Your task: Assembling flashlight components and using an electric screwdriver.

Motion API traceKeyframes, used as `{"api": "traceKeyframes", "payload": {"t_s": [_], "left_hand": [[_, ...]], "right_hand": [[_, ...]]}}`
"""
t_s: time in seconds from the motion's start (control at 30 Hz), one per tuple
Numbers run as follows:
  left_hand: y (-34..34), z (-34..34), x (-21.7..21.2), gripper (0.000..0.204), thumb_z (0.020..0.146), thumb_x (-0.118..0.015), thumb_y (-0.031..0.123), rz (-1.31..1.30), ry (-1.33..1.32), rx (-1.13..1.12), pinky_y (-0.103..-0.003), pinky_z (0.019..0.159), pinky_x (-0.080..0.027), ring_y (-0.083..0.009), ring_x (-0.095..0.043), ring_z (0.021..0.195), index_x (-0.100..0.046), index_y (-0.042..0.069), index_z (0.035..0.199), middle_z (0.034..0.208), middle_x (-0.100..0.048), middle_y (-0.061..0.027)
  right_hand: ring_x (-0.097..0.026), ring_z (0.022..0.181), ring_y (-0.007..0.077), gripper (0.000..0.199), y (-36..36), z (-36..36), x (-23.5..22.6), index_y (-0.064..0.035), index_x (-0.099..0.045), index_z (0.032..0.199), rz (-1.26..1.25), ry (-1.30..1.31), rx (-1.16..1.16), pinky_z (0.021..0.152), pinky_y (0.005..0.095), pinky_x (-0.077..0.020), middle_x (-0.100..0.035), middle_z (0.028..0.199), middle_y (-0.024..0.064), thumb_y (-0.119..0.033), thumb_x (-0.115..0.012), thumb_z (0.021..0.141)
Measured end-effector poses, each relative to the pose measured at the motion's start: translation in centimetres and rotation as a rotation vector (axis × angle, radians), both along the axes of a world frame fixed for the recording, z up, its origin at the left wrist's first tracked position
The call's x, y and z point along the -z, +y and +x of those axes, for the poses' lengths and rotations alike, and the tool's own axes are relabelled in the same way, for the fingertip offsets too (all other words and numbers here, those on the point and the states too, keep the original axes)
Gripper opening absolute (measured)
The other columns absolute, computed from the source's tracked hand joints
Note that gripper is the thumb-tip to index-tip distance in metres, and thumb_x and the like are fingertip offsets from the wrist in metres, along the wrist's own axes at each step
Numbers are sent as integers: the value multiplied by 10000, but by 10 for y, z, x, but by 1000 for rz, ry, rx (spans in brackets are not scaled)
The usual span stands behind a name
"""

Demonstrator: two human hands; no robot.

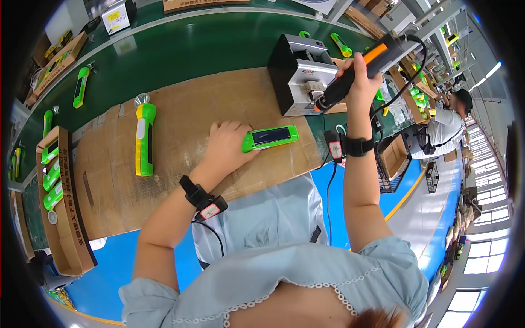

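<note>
My right hand (362, 87) is wrapped around a black electric screwdriver (350, 74) with an orange stripe. Its tip points down and left, at the front of a black and silver box-shaped machine (303, 82), probably a screw feeder. My left hand (227, 145) rests on the cardboard, closed round the left end of a green flashlight (270, 138) that lies with its dark panel up. Its fingertips are partly hidden. Left of that hand, a yellow-and-green flashlight (145, 139) lies lengthwise, its clear lamp part at the far end.
A cardboard box (68, 213) with several green flashlight parts stands at the left. More flashlights (81, 87) lie on the green bench (180, 46). The screwdriver's black cable (407, 82) loops at the right. Farther right, a person (445, 126) works beside boxes of parts.
</note>
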State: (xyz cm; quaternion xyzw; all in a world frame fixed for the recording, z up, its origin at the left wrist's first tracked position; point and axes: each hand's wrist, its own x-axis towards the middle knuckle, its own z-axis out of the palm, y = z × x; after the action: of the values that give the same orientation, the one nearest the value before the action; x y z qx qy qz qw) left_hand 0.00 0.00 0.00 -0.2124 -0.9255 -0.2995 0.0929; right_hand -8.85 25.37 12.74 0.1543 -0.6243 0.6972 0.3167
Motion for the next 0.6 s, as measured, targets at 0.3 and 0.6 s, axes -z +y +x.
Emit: {"api": "traceKeyframes", "payload": {"t_s": [0.3,0.6], "left_hand": [[2,-4,11,331,602,-764,259,110,204,27,-430,913,-339,-247,-541,958,-616,110,857,904,-607,-41],[2,-3,16,356,600,-764,266,133,192,22,-426,945,-324,-262,-520,992,-614,100,877,922,-602,-52]], "right_hand": [[-576,598,226,411,-78,86,30,-17,-438,1044,-273,94,-329,571,339,-500,-539,723,119,-264,-680,823],[-578,617,224,423,-93,89,42,-20,-432,1076,-246,72,-352,583,332,-501,-550,746,116,-261,-675,827]]}}
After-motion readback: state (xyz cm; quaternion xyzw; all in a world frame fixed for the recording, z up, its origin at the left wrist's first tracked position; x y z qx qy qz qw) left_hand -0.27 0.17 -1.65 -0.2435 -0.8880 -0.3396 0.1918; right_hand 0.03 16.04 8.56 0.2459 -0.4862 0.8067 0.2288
